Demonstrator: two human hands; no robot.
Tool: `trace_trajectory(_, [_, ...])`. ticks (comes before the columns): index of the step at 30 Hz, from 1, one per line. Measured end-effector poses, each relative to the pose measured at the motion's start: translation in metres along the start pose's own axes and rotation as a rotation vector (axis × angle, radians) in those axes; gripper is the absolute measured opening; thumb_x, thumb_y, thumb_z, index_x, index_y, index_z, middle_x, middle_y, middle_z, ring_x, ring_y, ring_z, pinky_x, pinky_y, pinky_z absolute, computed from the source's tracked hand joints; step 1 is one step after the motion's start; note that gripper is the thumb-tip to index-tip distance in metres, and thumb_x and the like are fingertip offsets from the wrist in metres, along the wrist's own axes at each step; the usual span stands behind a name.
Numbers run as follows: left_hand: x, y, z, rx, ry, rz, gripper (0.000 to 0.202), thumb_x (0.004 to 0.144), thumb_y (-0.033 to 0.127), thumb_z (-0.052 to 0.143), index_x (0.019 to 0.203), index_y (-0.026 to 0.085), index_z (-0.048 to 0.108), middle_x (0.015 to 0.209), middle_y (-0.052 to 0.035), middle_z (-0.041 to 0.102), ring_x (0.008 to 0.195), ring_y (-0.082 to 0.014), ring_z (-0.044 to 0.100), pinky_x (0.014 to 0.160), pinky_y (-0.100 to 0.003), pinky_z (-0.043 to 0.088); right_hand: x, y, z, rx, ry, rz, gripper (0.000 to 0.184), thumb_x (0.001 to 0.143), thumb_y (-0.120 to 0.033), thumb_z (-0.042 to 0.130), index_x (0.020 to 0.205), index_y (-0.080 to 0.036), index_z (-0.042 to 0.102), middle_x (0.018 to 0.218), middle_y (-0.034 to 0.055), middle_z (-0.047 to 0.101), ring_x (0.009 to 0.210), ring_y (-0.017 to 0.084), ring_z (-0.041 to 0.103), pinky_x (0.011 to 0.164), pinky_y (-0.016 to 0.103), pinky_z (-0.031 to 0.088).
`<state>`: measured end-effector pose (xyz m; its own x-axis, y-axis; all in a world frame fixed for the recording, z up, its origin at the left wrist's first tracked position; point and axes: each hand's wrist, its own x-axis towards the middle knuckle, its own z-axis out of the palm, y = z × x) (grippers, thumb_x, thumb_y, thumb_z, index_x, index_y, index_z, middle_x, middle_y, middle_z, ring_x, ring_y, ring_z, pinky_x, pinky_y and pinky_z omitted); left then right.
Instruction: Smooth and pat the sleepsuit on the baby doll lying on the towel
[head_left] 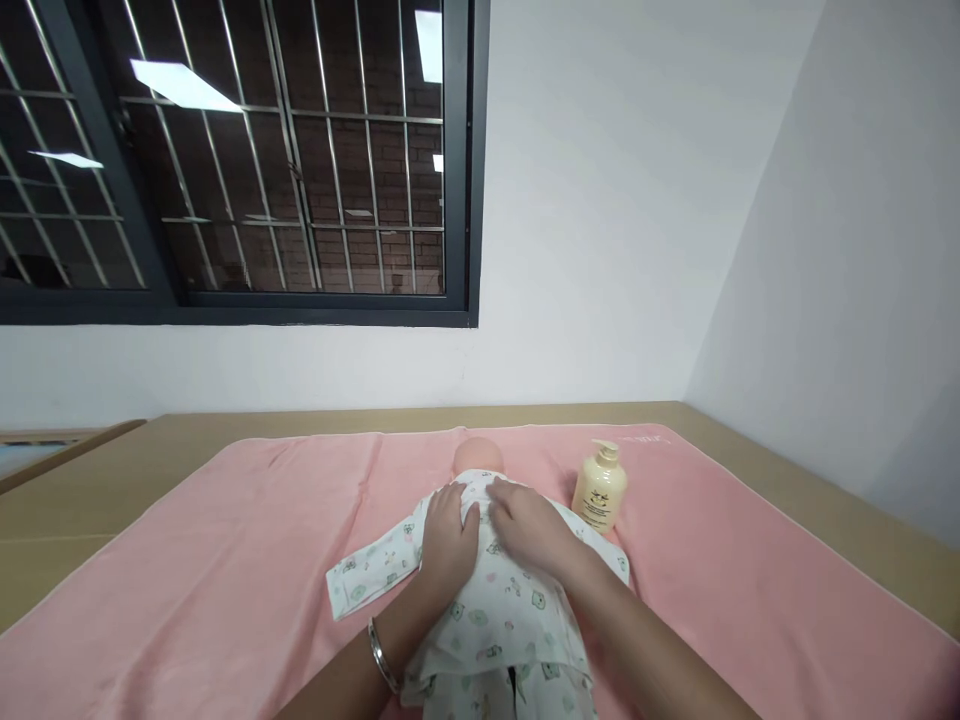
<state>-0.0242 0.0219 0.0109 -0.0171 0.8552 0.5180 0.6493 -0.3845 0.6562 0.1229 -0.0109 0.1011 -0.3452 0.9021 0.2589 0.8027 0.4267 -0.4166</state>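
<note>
A baby doll [480, 456] lies on a pink blanket with its bald head pointing away from me; no face shows. It wears a white long-sleeved top [487, 625] with small green and pink prints, and matching trousers [551, 695]. My left hand [450, 540] rests open on the upper left of the top, thumb apart from the fingers. On the upper right, my right hand [529, 520] lies over the fabric, its fingers loosely spread and slightly bent. One sleeve [375, 570] stretches out to the left; the other is partly behind my right forearm.
A pale yellow pump bottle [600, 490] stands to the right of the doll. The pink blanket [247, 560] covers much of a tan padded surface [202, 425]. Behind are a white wall [600, 200] and a dark-framed barred window [300, 150].
</note>
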Motion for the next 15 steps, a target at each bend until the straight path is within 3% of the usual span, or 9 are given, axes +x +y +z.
trace_trajectory(5, [-0.002, 0.011, -0.011, -0.125, -0.001, -0.011, 0.040, 0.095, 0.032, 0.034, 0.122, 0.016, 0.058, 0.127, -0.0123, 0.061, 0.123, -0.0261, 0.051, 0.110, -0.048, 0.036, -0.018, -0.001, -0.070, 0.100, 0.188, 0.116, 0.048, 0.094, -0.031, 0.039, 0.139, -0.018, 0.052, 0.141, 0.0078, 0.053, 0.132, 0.022, 0.046, 0.109, 0.035, 0.036])
trace_trajectory(8, [0.011, 0.037, -0.015, -0.313, 0.006, -0.090, 0.040, 0.093, 0.039, 0.041, 0.123, 0.017, 0.058, 0.132, -0.0123, 0.058, 0.128, -0.0266, 0.048, 0.113, -0.047, 0.033, -0.025, 0.017, -0.101, 0.102, 0.370, 0.212, 0.050, 0.094, -0.032, 0.037, 0.140, -0.017, 0.050, 0.143, 0.0076, 0.050, 0.135, 0.022, 0.044, 0.113, 0.038, 0.032])
trace_trajectory(10, [0.029, 0.064, -0.013, -0.562, -0.022, -0.207, 0.041, 0.092, 0.042, 0.043, 0.121, 0.017, 0.058, 0.131, -0.0127, 0.059, 0.126, -0.0261, 0.051, 0.111, -0.045, 0.035, -0.025, 0.034, -0.110, 0.053, 0.463, 0.304, 0.054, 0.093, -0.028, 0.035, 0.145, -0.013, 0.043, 0.149, 0.0098, 0.043, 0.140, 0.023, 0.035, 0.116, 0.039, 0.027])
trace_trajectory(12, [0.051, 0.094, -0.004, -0.925, -0.129, -0.397, 0.044, 0.093, 0.045, 0.039, 0.118, 0.013, 0.057, 0.124, -0.0165, 0.062, 0.116, -0.0250, 0.059, 0.104, -0.041, 0.044, -0.021, 0.051, -0.110, -0.005, 0.474, 0.360, 0.061, 0.090, -0.021, 0.035, 0.150, -0.008, 0.030, 0.155, 0.0132, 0.031, 0.145, 0.024, 0.023, 0.119, 0.041, 0.022])
trace_trajectory(15, [0.081, 0.131, 0.017, -1.380, -0.486, -0.765, 0.056, 0.095, 0.048, 0.026, 0.121, 0.006, 0.053, 0.120, -0.0237, 0.061, 0.104, -0.0255, 0.065, 0.087, -0.039, 0.054, -0.011, 0.067, -0.098, -0.107, 0.344, 0.373, 0.069, 0.084, -0.010, 0.036, 0.151, 0.000, 0.022, 0.157, 0.0185, 0.020, 0.147, 0.027, 0.017, 0.119, 0.043, 0.022])
